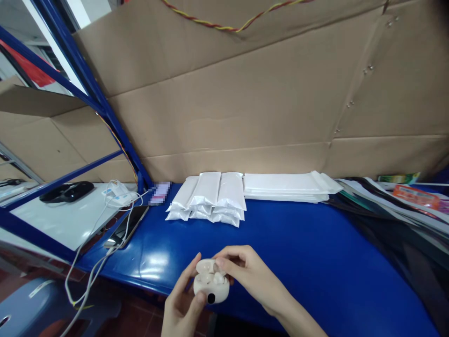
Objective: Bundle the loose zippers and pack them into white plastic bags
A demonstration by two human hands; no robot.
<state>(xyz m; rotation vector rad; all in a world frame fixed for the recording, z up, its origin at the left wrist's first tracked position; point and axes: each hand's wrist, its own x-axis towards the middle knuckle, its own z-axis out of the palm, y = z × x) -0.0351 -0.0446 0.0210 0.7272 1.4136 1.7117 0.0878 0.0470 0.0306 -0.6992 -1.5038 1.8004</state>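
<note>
A person's left hand (182,302) is holding an open white earbud charging case (218,290) near the blue table's (287,248) front edge; the right hand (253,274) is gripping its lid side. One earbud (219,278) is sitting inside, at right. Beyond, six visible white packets (206,189) are lying in two layers, beside stacked flat white packaging (280,182).

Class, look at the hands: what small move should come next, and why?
Probably, the right hand should pinch the white earbud while the left hand steadies the case: the lid stands open, the left hand grips the case, and the right hand's thumb is close to the earbud.
</note>
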